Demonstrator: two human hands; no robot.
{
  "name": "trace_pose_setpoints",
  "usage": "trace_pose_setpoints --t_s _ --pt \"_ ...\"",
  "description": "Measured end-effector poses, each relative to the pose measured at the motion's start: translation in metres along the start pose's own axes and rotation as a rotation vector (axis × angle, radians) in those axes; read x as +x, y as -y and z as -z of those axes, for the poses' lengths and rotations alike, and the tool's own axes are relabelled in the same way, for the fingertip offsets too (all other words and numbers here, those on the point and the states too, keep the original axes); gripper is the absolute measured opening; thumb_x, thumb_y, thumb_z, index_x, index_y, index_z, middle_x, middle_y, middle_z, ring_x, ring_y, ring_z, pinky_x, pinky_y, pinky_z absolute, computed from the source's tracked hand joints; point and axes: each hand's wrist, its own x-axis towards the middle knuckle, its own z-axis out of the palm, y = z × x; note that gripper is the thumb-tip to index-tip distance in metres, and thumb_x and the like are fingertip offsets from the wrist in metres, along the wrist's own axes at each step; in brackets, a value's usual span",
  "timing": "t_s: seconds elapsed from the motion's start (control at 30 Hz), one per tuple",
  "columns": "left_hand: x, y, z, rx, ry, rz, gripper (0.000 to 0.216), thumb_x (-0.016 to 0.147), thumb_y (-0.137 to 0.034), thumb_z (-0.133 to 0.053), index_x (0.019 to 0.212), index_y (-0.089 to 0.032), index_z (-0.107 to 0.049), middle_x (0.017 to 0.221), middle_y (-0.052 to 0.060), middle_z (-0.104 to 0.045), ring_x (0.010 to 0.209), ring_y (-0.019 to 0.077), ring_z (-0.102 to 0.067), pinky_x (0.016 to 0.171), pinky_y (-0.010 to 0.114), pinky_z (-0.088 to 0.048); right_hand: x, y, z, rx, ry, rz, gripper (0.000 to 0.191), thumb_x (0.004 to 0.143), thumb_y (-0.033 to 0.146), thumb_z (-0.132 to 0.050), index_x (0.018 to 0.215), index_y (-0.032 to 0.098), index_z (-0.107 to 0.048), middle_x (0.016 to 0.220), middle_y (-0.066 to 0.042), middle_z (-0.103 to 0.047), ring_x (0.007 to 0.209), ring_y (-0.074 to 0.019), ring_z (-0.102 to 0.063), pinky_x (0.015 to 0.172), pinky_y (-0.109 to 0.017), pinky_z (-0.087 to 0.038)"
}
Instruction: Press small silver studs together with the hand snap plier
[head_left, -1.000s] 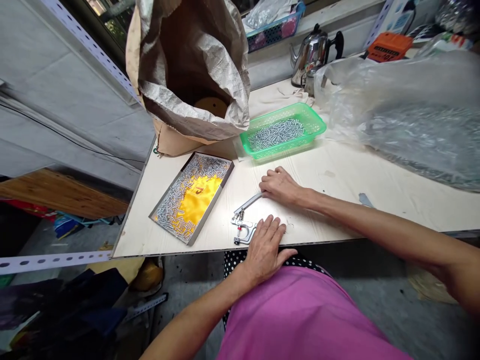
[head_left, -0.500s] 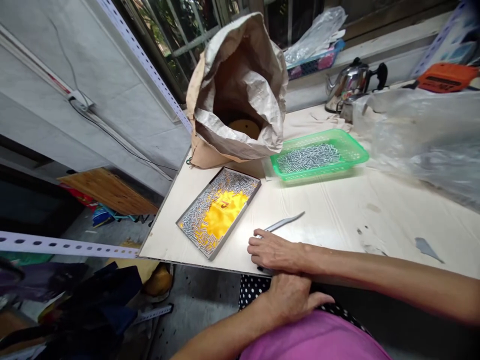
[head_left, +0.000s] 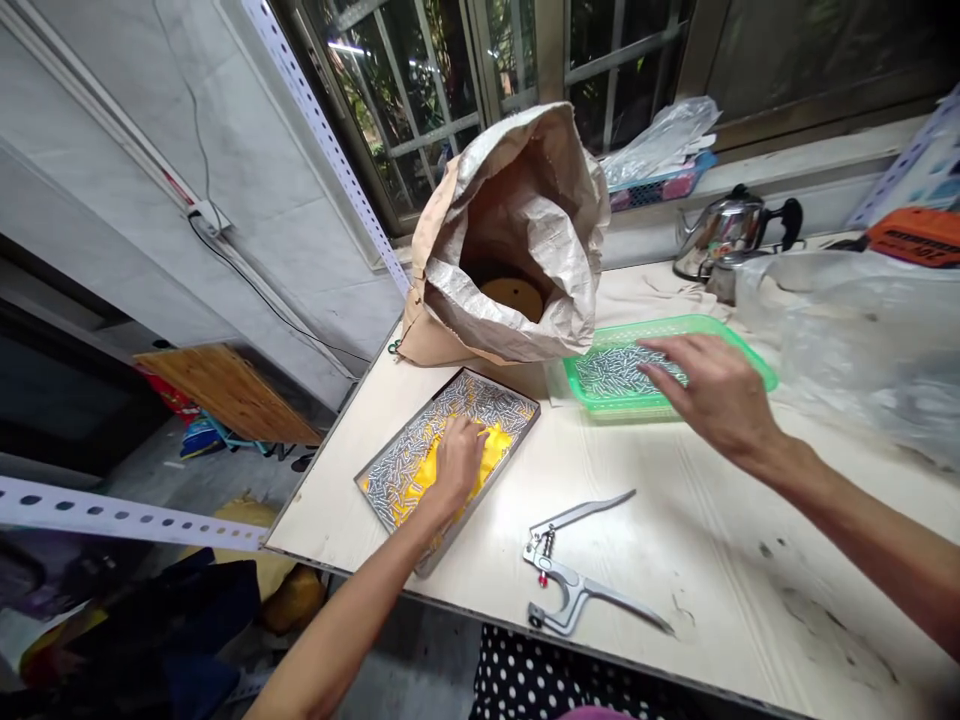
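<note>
My left hand reaches into a shallow metal tray, its fingers curled together at the yellow patch. Whatever they pinch is too small to make out. Around the yellow patch lie many small silvery metal pins. Over the right part of a green plastic basket hovers my right hand, thumb and fingers apart with nothing seen between them. The basket holds similar silvery pins. Hand pliers with a spring and spread handles lie on the table between my forearms.
A large open paper sack stands behind the tray, a round disc inside it. Farther right are a steel kettle, an orange case and clear plastic sheeting. The table's front edge runs close to the tray.
Both hands have left the pliers, which now lie with handles spread. My left hand has moved into the tray, my right to the green basket. The view has tilted upward.
</note>
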Motion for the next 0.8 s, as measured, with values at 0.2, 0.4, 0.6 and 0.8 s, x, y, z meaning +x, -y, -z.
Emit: trace_pose_setpoints --t_s 0.2,0.4,0.6,0.8 --pt "0.028 0.013 -0.023 0.000 0.175 0.117 0.017 0.087 -0.015 -0.056 0.075 -0.014 -0.067 0.088 0.010 -0.065 0.091 0.0214 -0.054 0.078 0.031 -0.041 -0.016 0.023 0.008 0.003 0.067 0.035 0.026 0.096 0.033 -0.050 0.117 0.023 -0.062 0.110 -0.011 -0.062 0.102 -0.0279 -0.060 0.085 -0.044 -0.048" --pt "0.034 0.005 -0.009 -0.073 0.229 0.144 0.018 0.083 -0.012 -0.052 0.072 -0.012 -0.066 0.080 0.008 -0.065 0.079 0.0176 -0.056 0.076 0.029 -0.040 -0.102 0.079 0.006 0.279 0.536 0.049 0.023 0.099 0.026 -0.043 0.107 0.020 -0.064 0.102 -0.010 -0.064 0.091 -0.0207 -0.061 0.079 -0.036 -0.049" --pt "-0.031 -0.046 0.020 -0.536 0.442 0.206 0.014 0.079 -0.025 -0.060 0.078 -0.015 -0.070 0.074 0.004 -0.069 0.066 0.0145 -0.058 0.065 0.025 -0.043 -0.159 0.098 0.017 0.304 0.810 -0.021 0.019 0.093 0.030 -0.057 0.106 0.020 -0.065 0.094 -0.007 -0.060 0.085 -0.0205 -0.058 0.074 -0.034 -0.045" --pt "-0.108 -0.064 0.008 -0.770 0.653 0.511 0.030 0.072 -0.043 -0.068 0.079 -0.014 -0.071 0.070 0.005 -0.069 0.057 0.0126 -0.055 0.053 0.022 -0.039 -0.176 0.100 0.009 0.231 0.765 -0.028 0.017 0.096 0.018 -0.048 0.101 0.017 -0.065 0.089 -0.007 -0.060 0.079 -0.0191 -0.056 0.070 -0.031 -0.040"
